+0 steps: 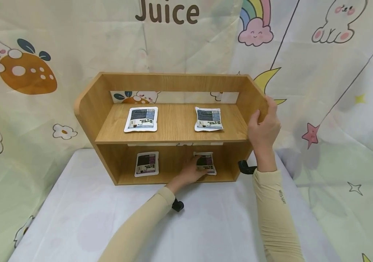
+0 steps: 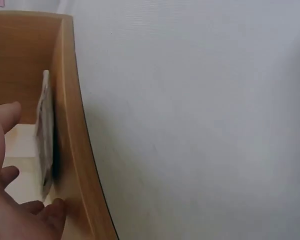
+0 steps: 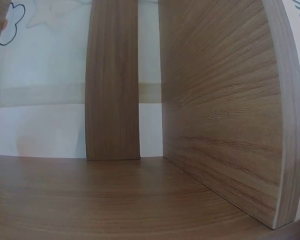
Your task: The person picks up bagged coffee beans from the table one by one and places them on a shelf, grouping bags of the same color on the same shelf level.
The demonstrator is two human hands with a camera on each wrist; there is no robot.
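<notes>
From the head view, a wooden two-tier shelf unit (image 1: 173,127) stands at the far side of a worktop (image 1: 84,218) covered in a pale cloth, with a cartoon-printed backdrop (image 1: 337,91) hanging behind it. The left hand (image 1: 191,173) reaches into the lower tier on its right half, fingers curled round the near lower edge of a dark-labelled pouch (image 1: 206,162) that leans tilted against the back of that tier. The right hand (image 1: 265,127) grips the front edge of the shelf unit's right side panel, thumb on the inner face and fingers wrapped over the outside. A second dark pouch (image 1: 146,163) leans in the left half of the lower tier, well apart from the held one. On the upper tier lie two flat pouches with blue-grey labels, one on the left (image 1: 141,119) and one on the right (image 1: 208,119). In the left wrist view, the left hand (image 2: 10,200) fills the lower left corner, its fingertips beside the thin white edge of the pouch (image 2: 45,135), which stands close against a wooden board (image 2: 72,150); the pale cloth of the worktop (image 2: 205,115) spreads to the right. The right wrist view shows only the shelf unit's wood grain: a flat board (image 3: 100,200), a side panel (image 3: 225,110) rising on the right, and an upright back slat (image 3: 112,80) with backdrop (image 3: 40,75) showing beside it; the hand itself is out of sight there.
</notes>
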